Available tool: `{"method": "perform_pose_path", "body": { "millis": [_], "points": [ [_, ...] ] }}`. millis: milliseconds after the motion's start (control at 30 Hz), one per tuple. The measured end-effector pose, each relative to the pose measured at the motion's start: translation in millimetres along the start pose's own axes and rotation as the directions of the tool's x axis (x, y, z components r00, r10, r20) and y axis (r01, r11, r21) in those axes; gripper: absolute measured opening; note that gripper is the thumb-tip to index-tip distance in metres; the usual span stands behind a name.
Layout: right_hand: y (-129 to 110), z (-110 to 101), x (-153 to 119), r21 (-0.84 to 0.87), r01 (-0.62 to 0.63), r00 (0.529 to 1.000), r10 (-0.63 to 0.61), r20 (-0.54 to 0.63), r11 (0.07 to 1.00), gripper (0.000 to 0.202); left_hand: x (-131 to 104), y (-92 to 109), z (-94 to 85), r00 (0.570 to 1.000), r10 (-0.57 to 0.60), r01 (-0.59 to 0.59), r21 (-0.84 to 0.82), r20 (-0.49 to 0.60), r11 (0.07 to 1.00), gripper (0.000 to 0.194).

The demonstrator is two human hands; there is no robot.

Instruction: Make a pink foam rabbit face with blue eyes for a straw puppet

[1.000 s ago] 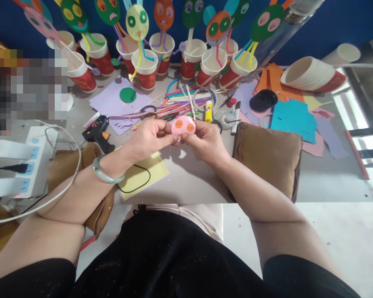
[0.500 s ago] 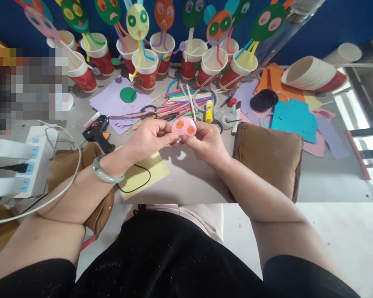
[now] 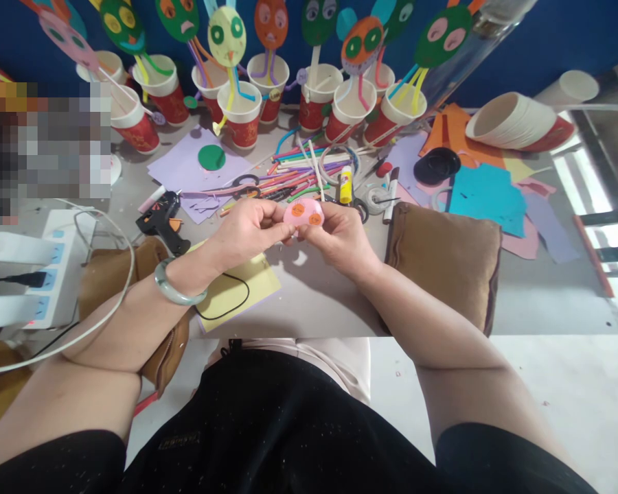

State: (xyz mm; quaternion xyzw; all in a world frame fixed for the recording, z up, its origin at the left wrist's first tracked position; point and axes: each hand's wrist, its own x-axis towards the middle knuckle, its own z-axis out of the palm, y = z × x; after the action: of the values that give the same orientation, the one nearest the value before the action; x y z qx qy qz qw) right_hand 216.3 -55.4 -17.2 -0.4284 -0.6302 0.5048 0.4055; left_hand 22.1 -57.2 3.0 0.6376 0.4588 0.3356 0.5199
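Note:
Between my two hands is a pink paper face [image 3: 305,208] with two orange round eyes on it. My left hand [image 3: 255,225] pinches its left edge, thumb in front. On the other side my right hand [image 3: 344,234] grips the right edge with thumb and fingers. The lower part of the face is covered by my thumbs. Just behind my hands stands a yellow glue stick [image 3: 345,185], with black-handled scissors [image 3: 361,209] beside it. Many coloured pipe cleaners or sticks [image 3: 301,170] lie in a heap beyond.
Red and white paper cups [image 3: 239,116] holding paper faces line the back. A black glue gun [image 3: 162,221] and a yellow paper sheet [image 3: 239,291] lie left. A brown cushion [image 3: 445,264], blue paper [image 3: 484,199] and stacked cups [image 3: 518,123] are right. A power strip [image 3: 59,267] sits far left.
The pink paper face has tilted slightly in my fingers, its right eye now a little lower. Both hands keep their hold and nearly the same place.

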Motion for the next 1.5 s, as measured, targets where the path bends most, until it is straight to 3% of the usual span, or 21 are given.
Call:
{"method": "perform_pose_path", "body": {
  "millis": [600, 1033, 1500],
  "points": [
    [-0.6, -0.3, -0.5, -0.078, 0.003, 1.000, -0.003, 0.000, 0.997, 0.015, -0.2, 2.4, -0.5, 0.999, -0.049, 0.049, 0.014, -0.006, 0.999, 0.015],
    [3.2, 1.5, 1.6, 0.049, -0.025, 0.999, 0.027, -0.037, 0.998, 0.013, 0.7, 2.6, -3.0, 0.997, -0.069, 0.069, 0.003, -0.032, 0.998, 0.014],
    [2.8, 2.0, 2.6, 0.031, -0.033, 0.998, 0.035, -0.052, 0.999, 0.017, 1.4, 1.5, -3.5, 0.998, -0.060, 0.058, -0.074, -0.031, 0.996, 0.017]
  ]
}}
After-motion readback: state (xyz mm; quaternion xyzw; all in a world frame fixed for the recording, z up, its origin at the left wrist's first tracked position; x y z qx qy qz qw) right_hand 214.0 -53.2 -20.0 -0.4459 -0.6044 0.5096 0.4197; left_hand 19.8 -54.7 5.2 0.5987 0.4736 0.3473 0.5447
